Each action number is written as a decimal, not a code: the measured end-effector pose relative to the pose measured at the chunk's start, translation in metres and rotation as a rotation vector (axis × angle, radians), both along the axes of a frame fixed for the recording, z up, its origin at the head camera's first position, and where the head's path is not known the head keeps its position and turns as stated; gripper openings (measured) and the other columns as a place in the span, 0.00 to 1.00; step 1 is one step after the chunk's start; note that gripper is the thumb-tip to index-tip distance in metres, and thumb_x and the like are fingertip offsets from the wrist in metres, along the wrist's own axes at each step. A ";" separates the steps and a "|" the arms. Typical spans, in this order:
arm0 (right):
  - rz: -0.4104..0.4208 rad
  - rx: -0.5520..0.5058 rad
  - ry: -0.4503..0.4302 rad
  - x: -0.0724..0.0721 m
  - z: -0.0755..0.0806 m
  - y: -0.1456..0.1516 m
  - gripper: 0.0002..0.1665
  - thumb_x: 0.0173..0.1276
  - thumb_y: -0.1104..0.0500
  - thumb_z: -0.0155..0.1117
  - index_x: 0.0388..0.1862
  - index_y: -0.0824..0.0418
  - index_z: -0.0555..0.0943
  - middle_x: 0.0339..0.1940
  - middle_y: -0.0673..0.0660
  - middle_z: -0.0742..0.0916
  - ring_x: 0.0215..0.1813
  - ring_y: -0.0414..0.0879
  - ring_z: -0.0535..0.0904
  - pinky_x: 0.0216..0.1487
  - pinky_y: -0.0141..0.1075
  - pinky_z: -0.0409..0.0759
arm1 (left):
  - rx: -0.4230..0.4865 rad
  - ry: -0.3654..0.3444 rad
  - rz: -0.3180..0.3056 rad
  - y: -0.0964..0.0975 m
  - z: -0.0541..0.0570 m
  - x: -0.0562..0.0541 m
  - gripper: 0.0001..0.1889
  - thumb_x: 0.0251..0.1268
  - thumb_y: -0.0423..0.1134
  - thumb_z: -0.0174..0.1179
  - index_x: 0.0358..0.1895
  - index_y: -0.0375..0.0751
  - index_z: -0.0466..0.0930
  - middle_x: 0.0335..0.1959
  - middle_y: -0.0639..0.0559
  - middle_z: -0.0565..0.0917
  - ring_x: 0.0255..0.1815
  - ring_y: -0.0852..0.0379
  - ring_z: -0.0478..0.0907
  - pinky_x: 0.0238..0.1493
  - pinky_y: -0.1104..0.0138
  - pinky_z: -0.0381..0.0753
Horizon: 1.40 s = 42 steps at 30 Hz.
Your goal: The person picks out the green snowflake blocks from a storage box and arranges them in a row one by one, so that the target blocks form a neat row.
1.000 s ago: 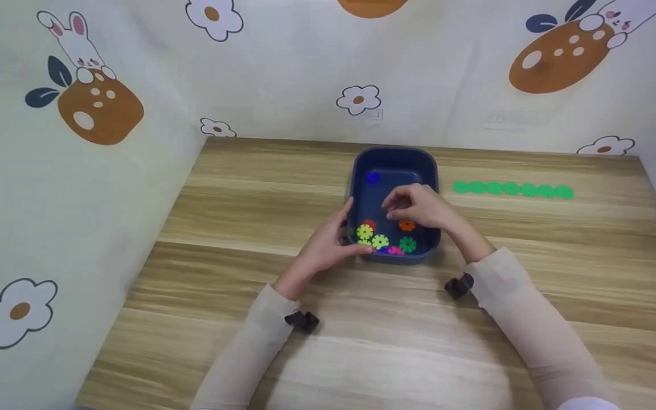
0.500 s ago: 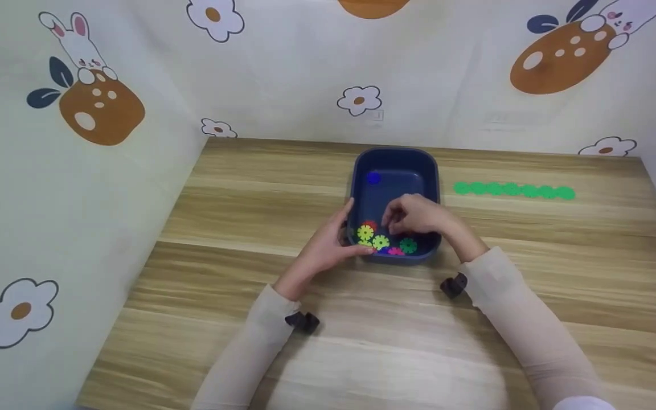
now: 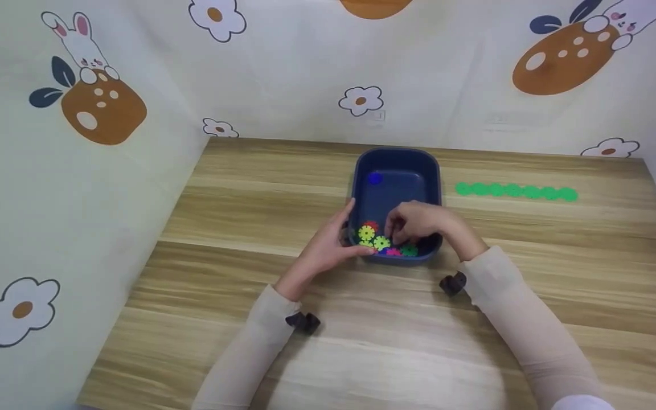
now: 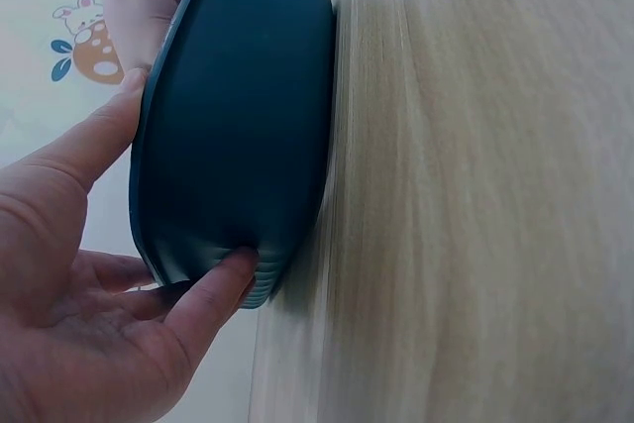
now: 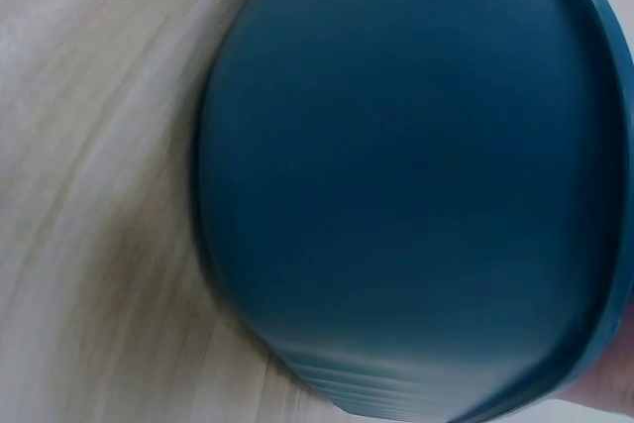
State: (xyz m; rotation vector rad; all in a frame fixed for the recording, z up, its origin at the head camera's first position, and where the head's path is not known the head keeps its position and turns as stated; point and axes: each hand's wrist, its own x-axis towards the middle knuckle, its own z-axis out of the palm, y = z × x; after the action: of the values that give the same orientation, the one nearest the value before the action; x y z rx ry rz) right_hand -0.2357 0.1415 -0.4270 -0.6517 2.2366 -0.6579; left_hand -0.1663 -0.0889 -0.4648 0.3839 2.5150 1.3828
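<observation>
A dark blue rectangular bin [image 3: 397, 149] stands on the table with several notched snowflake discs in its near end: yellow [image 3: 366, 233], red [image 3: 371, 225], pink [image 3: 393, 251] and dark green [image 3: 410, 250]. One blue disc [image 3: 375, 178] lies toward its far end. My left hand [image 3: 323, 246] holds the bin's near-left corner, thumb at the rim and fingers against the outer wall [image 4: 238, 116]. Inside the bin, my right hand [image 3: 417, 220] has curled fingers low over the discs. Its fingertips are partly hidden, and whether they pinch a disc is unclear. In the right wrist view, the bin's wall [image 5: 406, 165] hides the fingers.
To the right of the bin, a straight row of several joined green discs [image 3: 515, 191] lies on the wooden table [image 3: 259, 199]. Behind the table hangs a patterned cloth wall [image 3: 282, 68]. Dark wrist cameras are attached at both cuffs.
My right hand has come down and nearer inside the bin, over where an orange disc showed. The dark green disc has shifted slightly toward the near wall. My left hand stays in place.
</observation>
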 end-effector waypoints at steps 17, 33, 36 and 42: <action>0.176 -0.098 -0.101 -0.002 -0.012 0.001 0.13 0.60 0.67 0.66 0.45 0.66 0.86 0.42 0.58 0.90 0.39 0.36 0.80 0.43 0.26 0.79 | -0.002 0.007 0.001 0.002 0.000 -0.002 0.56 0.56 0.46 0.74 0.81 0.45 0.44 0.81 0.37 0.53 0.75 0.39 0.65 0.71 0.54 0.73; 0.059 -0.204 -0.097 0.002 -0.011 0.001 0.12 0.65 0.71 0.58 0.43 0.67 0.86 0.38 0.58 0.90 0.33 0.38 0.81 0.36 0.31 0.86 | -0.009 0.004 0.008 0.002 0.001 -0.001 0.55 0.57 0.47 0.74 0.81 0.47 0.45 0.81 0.39 0.53 0.77 0.40 0.61 0.77 0.52 0.65; -0.013 -0.236 -0.028 0.001 -0.007 0.003 0.08 0.67 0.68 0.63 0.41 0.65 0.87 0.37 0.60 0.91 0.31 0.39 0.83 0.34 0.31 0.84 | -0.014 0.019 0.004 0.002 0.000 -0.002 0.54 0.57 0.46 0.73 0.81 0.46 0.46 0.81 0.38 0.53 0.79 0.41 0.58 0.78 0.51 0.62; -0.204 -0.370 0.054 -0.001 -0.001 0.008 0.07 0.68 0.65 0.66 0.41 0.67 0.87 0.38 0.64 0.91 0.33 0.41 0.87 0.41 0.42 0.90 | 0.023 0.012 -0.003 0.002 0.001 -0.002 0.54 0.57 0.43 0.74 0.81 0.44 0.45 0.81 0.38 0.53 0.79 0.41 0.57 0.77 0.53 0.64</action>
State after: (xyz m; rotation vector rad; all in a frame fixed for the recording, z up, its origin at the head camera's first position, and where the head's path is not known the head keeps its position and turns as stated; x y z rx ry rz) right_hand -0.2371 0.1496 -0.4279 -0.6274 2.2695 -1.1876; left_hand -0.1685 -0.0872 -0.4638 0.4017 2.5083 1.4140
